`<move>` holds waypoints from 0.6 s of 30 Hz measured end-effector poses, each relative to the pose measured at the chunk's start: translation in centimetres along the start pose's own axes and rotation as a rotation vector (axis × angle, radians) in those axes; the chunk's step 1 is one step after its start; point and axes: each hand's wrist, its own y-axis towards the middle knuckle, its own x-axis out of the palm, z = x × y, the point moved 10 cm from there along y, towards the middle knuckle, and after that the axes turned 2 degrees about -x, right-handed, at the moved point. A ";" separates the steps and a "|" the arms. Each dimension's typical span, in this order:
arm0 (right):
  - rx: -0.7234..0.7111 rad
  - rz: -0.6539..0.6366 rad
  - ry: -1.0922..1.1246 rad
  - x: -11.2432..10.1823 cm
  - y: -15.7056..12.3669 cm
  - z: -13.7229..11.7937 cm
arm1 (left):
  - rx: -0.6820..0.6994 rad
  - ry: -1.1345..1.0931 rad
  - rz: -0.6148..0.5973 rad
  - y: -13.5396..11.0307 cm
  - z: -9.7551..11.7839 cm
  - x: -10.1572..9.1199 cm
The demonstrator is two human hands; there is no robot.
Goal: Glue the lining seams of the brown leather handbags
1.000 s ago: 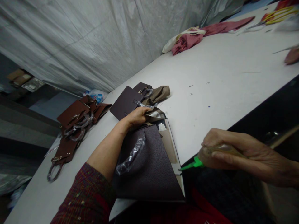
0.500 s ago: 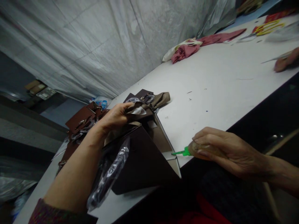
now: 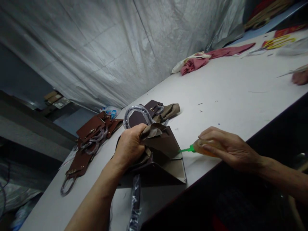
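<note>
Now that the handbag (image 3: 154,175) bares more interior (image 3: 168,141), left grip (image 3: 131,144) clenches its lining (image 3: 150,130); right grip (image 3: 226,149) encircles green-nozzled squeeze bottle (image 3: 198,146).

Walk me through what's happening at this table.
The person's left grip holds bunched taupe fabric at a dark brown handbag on a white table. The right grip holds an amber squeeze bottle, its green nozzle pointed at the handbag's open edge; whether it touches is hard to tell. Reddish-brown handbags lie farther left.

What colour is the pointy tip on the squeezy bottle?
The pointy tip is bright green. It shows best in the head view.
</note>
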 end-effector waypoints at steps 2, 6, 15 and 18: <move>0.012 -0.015 -0.021 0.1 0.0 0.6 | -0.002 0.001 0.002 -0.3 0.1 0.1; 0.122 -0.083 0.017 0.8 -0.2 2.1 | 0.027 -0.005 0.020 -1.0 0.5 -0.2; 0.230 -0.120 -0.003 0.7 1.2 2.1 | 0.042 0.001 0.040 -1.8 0.5 -0.4; 0.235 -0.065 -0.053 0.0 1.4 2.3 | 0.041 0.000 0.050 -1.7 0.4 -0.5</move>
